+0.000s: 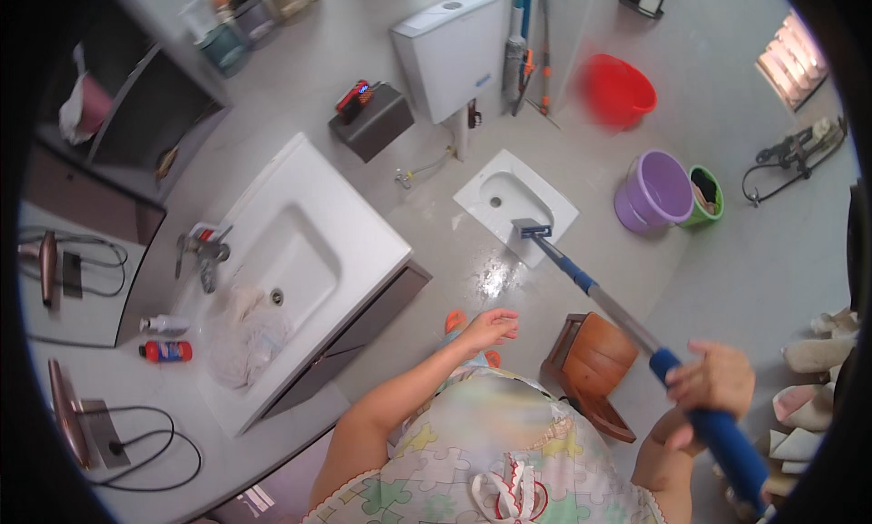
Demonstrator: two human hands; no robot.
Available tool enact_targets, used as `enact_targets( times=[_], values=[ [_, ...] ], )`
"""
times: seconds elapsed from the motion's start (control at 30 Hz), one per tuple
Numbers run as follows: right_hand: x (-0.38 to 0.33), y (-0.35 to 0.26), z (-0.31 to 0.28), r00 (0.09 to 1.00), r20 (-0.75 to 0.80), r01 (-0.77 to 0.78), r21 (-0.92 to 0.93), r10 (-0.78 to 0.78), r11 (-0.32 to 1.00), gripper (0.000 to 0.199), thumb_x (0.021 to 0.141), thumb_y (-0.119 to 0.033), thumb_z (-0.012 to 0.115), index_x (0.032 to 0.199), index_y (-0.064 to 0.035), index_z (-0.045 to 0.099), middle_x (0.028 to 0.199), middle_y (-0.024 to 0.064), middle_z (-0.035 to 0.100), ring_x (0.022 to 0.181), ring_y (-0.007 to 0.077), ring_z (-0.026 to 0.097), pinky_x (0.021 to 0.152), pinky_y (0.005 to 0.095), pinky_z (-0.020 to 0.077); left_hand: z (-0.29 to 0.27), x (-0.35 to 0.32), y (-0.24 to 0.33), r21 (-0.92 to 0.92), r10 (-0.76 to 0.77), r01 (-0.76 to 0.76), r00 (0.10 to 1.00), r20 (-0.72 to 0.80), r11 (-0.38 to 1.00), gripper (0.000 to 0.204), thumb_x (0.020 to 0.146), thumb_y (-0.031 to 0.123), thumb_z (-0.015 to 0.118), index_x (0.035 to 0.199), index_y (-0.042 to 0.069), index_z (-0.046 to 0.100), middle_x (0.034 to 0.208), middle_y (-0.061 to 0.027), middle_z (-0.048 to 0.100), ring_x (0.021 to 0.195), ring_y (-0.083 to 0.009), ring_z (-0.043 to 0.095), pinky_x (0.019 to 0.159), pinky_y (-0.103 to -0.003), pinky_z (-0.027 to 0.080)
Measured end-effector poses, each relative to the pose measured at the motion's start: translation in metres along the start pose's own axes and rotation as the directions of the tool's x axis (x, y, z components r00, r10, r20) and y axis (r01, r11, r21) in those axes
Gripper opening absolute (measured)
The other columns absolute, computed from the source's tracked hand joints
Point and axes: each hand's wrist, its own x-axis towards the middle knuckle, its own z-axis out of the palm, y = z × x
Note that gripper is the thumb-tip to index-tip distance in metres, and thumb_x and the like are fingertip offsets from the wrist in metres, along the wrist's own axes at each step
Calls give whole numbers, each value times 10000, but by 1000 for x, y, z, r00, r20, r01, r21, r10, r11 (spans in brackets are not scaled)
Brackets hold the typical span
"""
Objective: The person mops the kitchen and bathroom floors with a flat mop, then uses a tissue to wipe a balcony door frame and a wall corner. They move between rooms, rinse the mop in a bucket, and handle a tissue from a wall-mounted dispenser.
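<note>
The person's right hand is clamping its grip around the blue handle of a long cleaning pole, which is slanting from the near right toward the middle of the scene. Its flat head is standing over the near part of a white squat toilet — whether it is pressing on the surface, I cannot tell. The left hand is holding nothing; it is hovering in front of the body, with its fingers slightly bent and its grip apart.

Beneath the left hand, orange footwear is peeking out, and just beyond it the grey floor is shining as if wet. A brown wooden stool is standing between the two hands, left of the right hand.

Farther off, a white cistern is hanging beyond the toilet, with a dark box sitting to its left. On the far right, a red tub is standing apart from a purple bucket, while a green bucket is standing just beside the purple one. On the left, a white washbasin is holding a crumpled pale bundle — a red bottle is resting to its left.
</note>
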Motion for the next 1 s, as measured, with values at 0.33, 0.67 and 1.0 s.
enact_targets(
  times=[0.33,0.67,1.0],
  values=[
    [-24,16,-57,896,354,-368,259,266,893,256,696,-191,766,744,4,607,707,98,625,670,235,610,692,349,506,66,205,33,388,-29,119,973,-230,914,594,828,225,579,1327,39,316,1268,-245,410,1121,-350,489,928,-438,407],
    [38,88,-100,876,-202,-371,297,438,880,275,761,-259,704,843,-17,602,692,121,628,651,251,622,763,430,509,101,249,138,611,671,-655,696,256,446,635,621,38,656,1204,29,406,1078,-175,457,1046,-367,435,917,-423,354],
    [126,244,-226,725,-488,-688,-529,485,497,754,655,-505,630,1167,40,535,979,187,625,960,260,596,934,383,398,38,421,318,412,841,-740,521,-148,531,480,818,118,662,1187,12,373,1029,-75,469,882,-150,483,773,-291,428]
  ],
)
